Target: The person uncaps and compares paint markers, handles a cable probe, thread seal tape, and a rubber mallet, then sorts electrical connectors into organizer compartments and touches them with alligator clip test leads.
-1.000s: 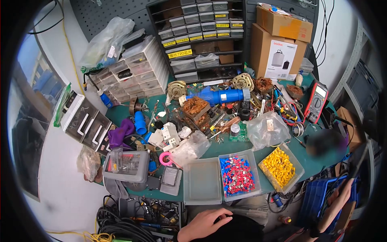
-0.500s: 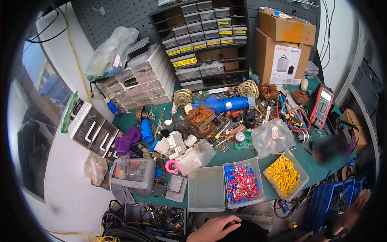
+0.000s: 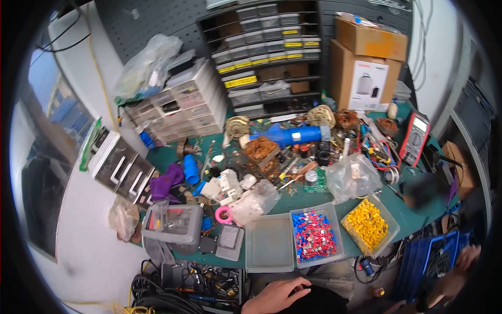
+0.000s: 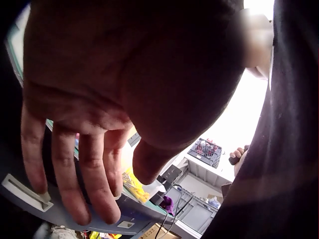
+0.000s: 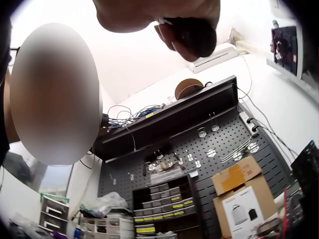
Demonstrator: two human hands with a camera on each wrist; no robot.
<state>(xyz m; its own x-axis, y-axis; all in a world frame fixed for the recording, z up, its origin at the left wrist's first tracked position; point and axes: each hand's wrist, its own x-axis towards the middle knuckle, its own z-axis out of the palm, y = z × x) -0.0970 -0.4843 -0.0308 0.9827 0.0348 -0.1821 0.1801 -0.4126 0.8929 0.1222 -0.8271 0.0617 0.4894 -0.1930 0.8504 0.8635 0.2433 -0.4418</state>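
By blue crate (image 3: 405, 257), right hand (image 3: 467, 258) farther right, apparently with dark object (image 4: 233, 160)

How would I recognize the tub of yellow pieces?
On the green table, look at its front edge. Of the open tubs there, it is the rightmost tub, set at an angle. Only its contents are yellow; its neighbour holds red and blue.

Ahead of the left grip (image 3: 277, 297), the tray (image 3: 269, 243) is cloudy, smooth plastic, the red and blue lugs (image 3: 315, 235) beside it show plastic sleeves and shiny metal ends, and the desk (image 3: 308, 200) has a smooth, matt green top. Farther ahead lie a wrinkled, shiny plastic bag (image 3: 354, 178), a smooth blue plastic tube (image 3: 293, 136) and rough, rusty-looking blocks (image 3: 263, 150). The right grip (image 3: 467, 259) holds a dark piece (image 4: 233, 160), its material unclear.
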